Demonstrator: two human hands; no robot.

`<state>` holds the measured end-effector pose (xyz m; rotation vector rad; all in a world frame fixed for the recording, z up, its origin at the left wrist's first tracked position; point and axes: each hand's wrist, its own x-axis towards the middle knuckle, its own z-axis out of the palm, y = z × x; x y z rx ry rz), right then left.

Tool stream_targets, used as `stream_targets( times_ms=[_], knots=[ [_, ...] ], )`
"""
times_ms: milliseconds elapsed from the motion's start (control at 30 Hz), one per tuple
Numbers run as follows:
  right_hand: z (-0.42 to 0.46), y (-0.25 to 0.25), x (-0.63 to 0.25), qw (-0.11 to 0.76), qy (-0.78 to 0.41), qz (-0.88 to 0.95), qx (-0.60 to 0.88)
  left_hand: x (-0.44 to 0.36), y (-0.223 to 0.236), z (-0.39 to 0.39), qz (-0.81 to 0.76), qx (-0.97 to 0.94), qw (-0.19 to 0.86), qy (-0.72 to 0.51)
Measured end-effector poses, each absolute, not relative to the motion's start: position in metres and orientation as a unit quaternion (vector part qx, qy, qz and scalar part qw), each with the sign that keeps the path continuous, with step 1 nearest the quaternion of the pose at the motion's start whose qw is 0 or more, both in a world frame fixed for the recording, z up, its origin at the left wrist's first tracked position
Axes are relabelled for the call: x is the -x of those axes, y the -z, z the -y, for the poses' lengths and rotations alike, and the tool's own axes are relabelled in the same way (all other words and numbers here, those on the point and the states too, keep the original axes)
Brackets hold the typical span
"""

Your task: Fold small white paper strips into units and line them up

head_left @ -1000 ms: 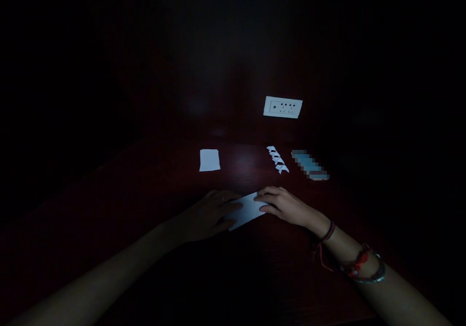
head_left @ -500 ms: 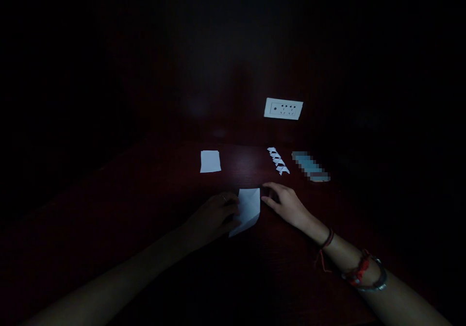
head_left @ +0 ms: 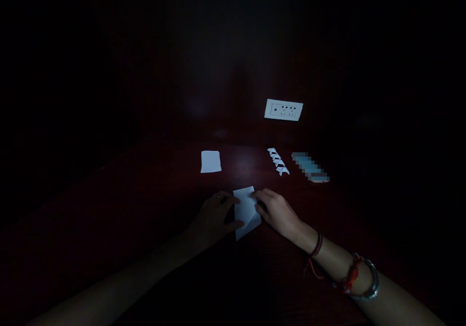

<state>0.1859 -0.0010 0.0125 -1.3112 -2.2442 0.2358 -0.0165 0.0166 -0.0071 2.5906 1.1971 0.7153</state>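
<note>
A creased white sheet of paper (head_left: 246, 211) lies on the dark red table between my two hands, slightly turned. My left hand (head_left: 215, 219) is open at its left side, thumb and forefinger spread apart, their tips resting on the paper. At the upper right edge my right hand (head_left: 278, 213) has its fingers curled and closed on the paper, forefinger on top and thumb beside the edge. Beyond the hands lie a white stack of paper (head_left: 210, 161) on the left and a row of small folded paper pieces (head_left: 278, 161) on the right.
A phone (head_left: 310, 167), its screen blurred out, lies to the right of the folded pieces. A white socket panel (head_left: 283, 110) is set in the dark upright surface behind the table (head_left: 243, 158). The surroundings are very dark.
My right hand has moved left from beside the sheet onto its edge. The sheet has turned a little, and my left thumb now rests on it, farther from the forefinger.
</note>
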Motion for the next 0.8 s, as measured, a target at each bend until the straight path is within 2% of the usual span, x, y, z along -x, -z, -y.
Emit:
stream_targets(
  times_ms=[500,800],
  knots=[
    [-0.013,-0.004,-0.184,0.34,-0.234,0.749,0.518,0.014,0.006,-0.015,-0.36,-0.879,0.142,-0.278],
    [-0.005,-0.012,-0.18,0.341,-0.191,0.797,0.46,0.014,0.009,-0.016,-0.361,-0.882,0.136,-0.27]
  ],
)
